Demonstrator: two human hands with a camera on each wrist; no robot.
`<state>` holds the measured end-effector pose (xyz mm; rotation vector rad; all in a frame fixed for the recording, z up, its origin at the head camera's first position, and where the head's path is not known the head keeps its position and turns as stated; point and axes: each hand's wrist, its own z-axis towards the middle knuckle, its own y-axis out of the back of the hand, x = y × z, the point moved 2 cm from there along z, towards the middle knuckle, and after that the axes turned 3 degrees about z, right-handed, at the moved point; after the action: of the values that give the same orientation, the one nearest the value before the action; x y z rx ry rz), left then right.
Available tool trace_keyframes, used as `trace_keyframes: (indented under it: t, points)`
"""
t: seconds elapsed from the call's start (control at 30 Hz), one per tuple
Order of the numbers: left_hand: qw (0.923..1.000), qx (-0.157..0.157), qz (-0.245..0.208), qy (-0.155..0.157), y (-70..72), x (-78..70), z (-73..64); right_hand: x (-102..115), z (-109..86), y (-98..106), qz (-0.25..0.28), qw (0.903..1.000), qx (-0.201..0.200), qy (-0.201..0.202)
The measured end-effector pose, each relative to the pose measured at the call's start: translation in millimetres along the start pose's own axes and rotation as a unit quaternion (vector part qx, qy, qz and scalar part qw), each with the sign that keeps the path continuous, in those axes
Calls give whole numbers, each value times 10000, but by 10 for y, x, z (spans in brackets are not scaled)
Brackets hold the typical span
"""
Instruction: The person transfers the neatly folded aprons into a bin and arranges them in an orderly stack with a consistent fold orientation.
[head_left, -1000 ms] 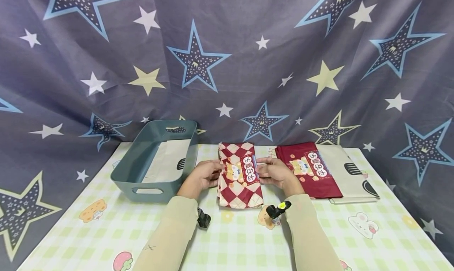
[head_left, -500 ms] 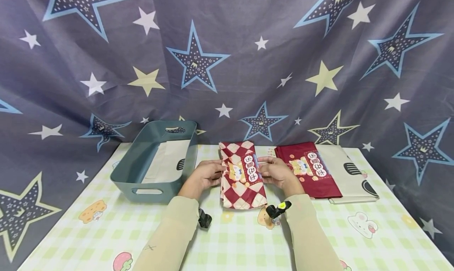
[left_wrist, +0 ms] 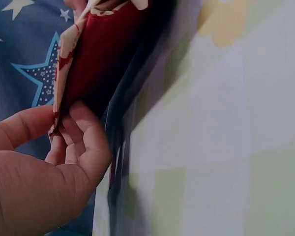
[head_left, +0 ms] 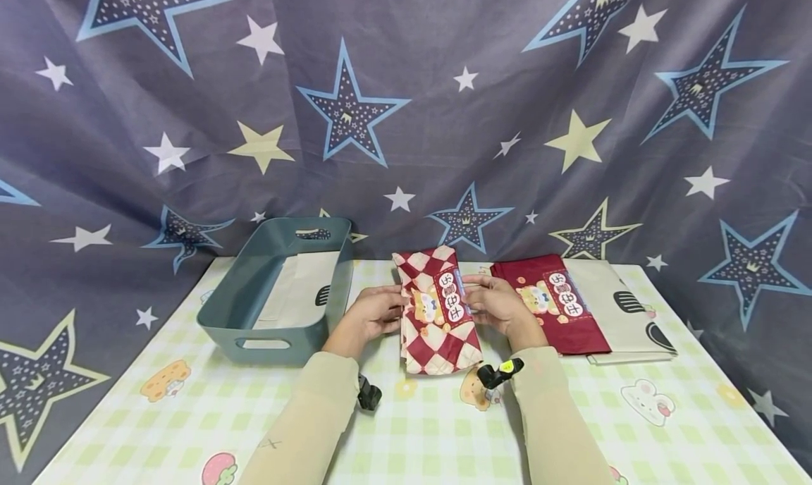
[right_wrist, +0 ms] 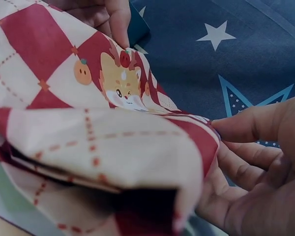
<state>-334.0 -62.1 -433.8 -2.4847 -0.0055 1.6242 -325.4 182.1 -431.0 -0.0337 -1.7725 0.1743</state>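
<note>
Now I have the left hand (head_left: 376, 312) and right hand (head_left: 500, 305) pinching opposite edges of the folded checked bundle (head_left: 438, 340), presumably to stop its layers spreading.

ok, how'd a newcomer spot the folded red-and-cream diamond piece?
On the green-checked tablecloth, find the blue-green rectangular plastic bin, then look right. Between it and the folded dark red piece, left hand and right hand hold the folded diamond piece. Both pieces carry cartoons, but only this one has red-and-cream diamonds.
</note>
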Motion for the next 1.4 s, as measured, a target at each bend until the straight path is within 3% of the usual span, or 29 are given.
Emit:
trace_keyframes:
  t: [0.3, 0.73, 1.17, 1.4]
  points:
    - [9998, -7, 36, -208, -19, -13, -23, 47, -34, -82, 88, 9999, 130, 4]
    - [9985, 210, 40, -504, -8, -121, -39, 185, -68, -157, 127, 9997, 13, 230]
    - [9954, 255, 161, -907, -36, -461, -201, 567, -110, -208, 62, 9992, 213, 337]
    - [9949, 119, 231, -971, 38, -629, -283, 698, -105, -302, 265, 9985, 331, 347]
